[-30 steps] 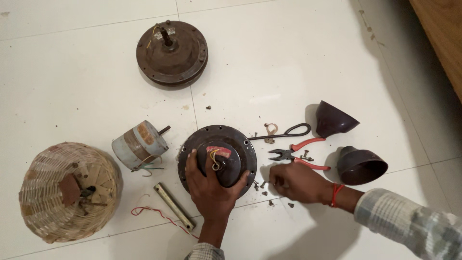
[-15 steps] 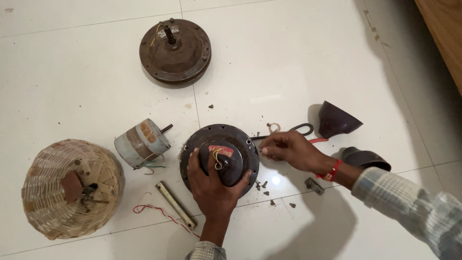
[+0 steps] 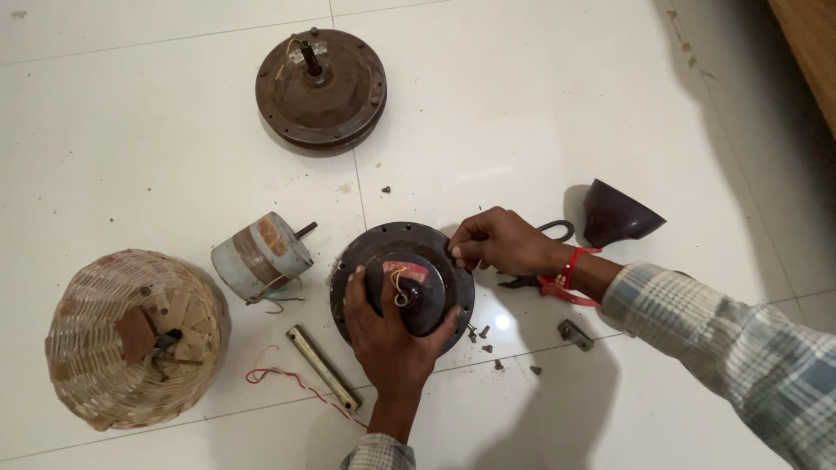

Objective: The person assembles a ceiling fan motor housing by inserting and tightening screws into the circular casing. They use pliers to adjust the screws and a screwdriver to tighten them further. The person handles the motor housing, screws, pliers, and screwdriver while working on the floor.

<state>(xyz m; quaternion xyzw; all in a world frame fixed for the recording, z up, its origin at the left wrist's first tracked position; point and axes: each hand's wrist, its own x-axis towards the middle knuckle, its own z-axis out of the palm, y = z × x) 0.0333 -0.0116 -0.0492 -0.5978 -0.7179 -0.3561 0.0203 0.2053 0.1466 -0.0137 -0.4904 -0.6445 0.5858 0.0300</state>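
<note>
1. Head view, looking down at a pale tiled floor (image 3: pixel 540 104). Near the middle of the floor lies a round, dark fan motor housing (image 3: pixel 366 252) with a red label and short yellow wires at its hub.
2. The left hand (image 3: pixel 392 335) lies spread on the near half of the housing, fingers splayed and pressing it down; it is not closed around anything.
3. The right hand (image 3: pixel 501 242) has its fingertips pinched at the housing's far right rim. They seem to hold something small, likely a screw, but it is too small to tell.
4. Judged from this, the step in hand is work on a rim fastener. The next move calls for a steady hold by the left hand and a fine finger grip at the rim.
5. Loose screws (image 3: pixel 483 332) lie just right of the housing. Pliers (image 3: pixel 557 283) with red handles lie under the right wrist, beside a dark cone cover (image 3: pixel 618 213).
6. Toward the far edge lies a second motor housing (image 3: pixel 320 87); to the left, a small grey motor (image 3: pixel 259 257), a metal rod (image 3: pixel 324 367) and a wicker basket (image 3: pixel 131 335).
7. Against the frame half a second ago, the right hand has moved slightly left onto the rim. The left hand has stayed put.
</note>
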